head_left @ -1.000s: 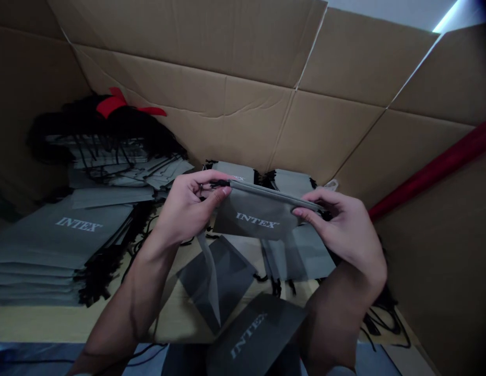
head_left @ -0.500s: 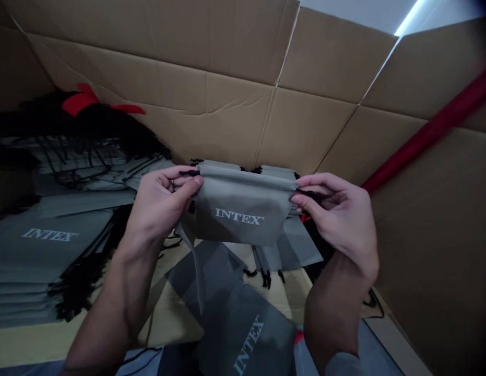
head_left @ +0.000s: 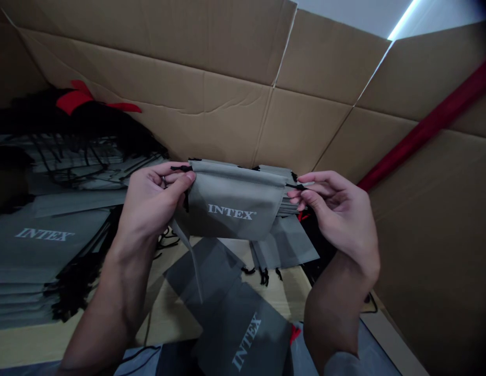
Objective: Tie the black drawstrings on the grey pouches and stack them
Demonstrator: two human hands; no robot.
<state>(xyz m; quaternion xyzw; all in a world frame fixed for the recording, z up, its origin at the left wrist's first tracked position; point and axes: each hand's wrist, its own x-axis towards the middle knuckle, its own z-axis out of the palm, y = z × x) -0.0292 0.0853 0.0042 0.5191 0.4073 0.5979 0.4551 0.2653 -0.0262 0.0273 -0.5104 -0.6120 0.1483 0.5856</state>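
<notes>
A grey drawstring bag printed INTEX hangs stretched between my hands, its hemmed top edge uppermost. My left hand pinches its top left corner, where a black cord end sticks out past the fingers. At the other corner, my right hand has its fingertips closed on the knotted black drawstring, just off the fabric. Below the held bag lie more grey bags, one with its INTEX print turned sideways.
Stacked INTEX bags with black cords stand at the left. Behind them is a heap of black cords with a red strip. Cardboard walls enclose the back and right, and a dark red pole slants across the right.
My right hand has slid off the bag's corner onto the drawstring, opening a small gap from the fabric. The bag and my left hand have shifted slightly left.
</notes>
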